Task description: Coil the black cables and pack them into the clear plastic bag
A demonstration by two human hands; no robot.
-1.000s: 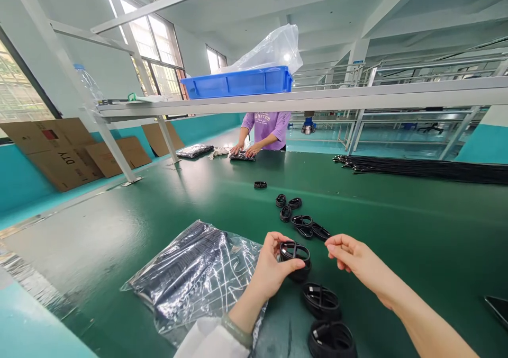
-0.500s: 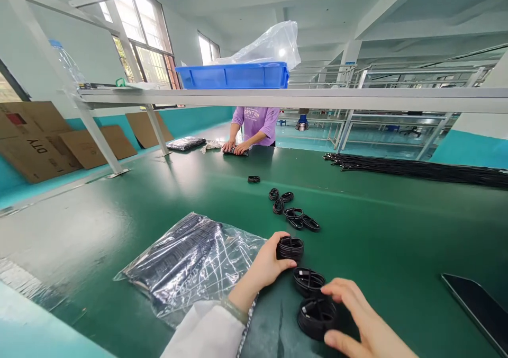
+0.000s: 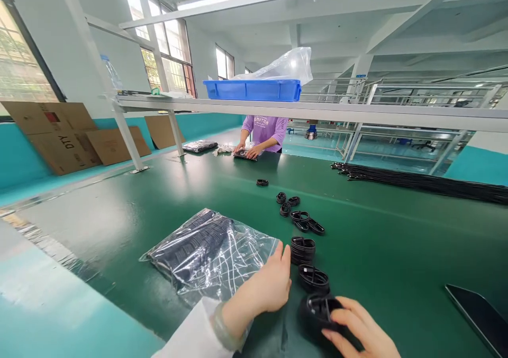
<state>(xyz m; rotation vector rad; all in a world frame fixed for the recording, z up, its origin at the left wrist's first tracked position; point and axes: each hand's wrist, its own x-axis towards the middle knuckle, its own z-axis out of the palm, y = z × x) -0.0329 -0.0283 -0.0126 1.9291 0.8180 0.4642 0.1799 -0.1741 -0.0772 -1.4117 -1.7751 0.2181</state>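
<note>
Your green table (image 3: 397, 252) carries a clear plastic bag (image 3: 206, 244), already holding dark, ridged contents; your left hand (image 3: 272, 281) lies over its right edge, its grip unclear. Your right hand (image 3: 365, 326) has thumb and fingers clamped on the nearest cable stack (image 3: 310, 315); two farther stacks (image 3: 302, 251) and smaller loose coils (image 3: 316, 226) are yet unbagged.

Seven loose black cable coils (image 3: 316, 226) and three stacks of black cable coils (image 3: 302, 252) are counted on the dark green surface (image 3: 397, 252). In the foreground, one clear plastic bag (image 3: 206, 254) and one black rectangular phone (image 3: 480, 315) are recorded; on the white shelf (image 3: 357, 114), one blue plastic tray (image 3: 254, 90).
</note>
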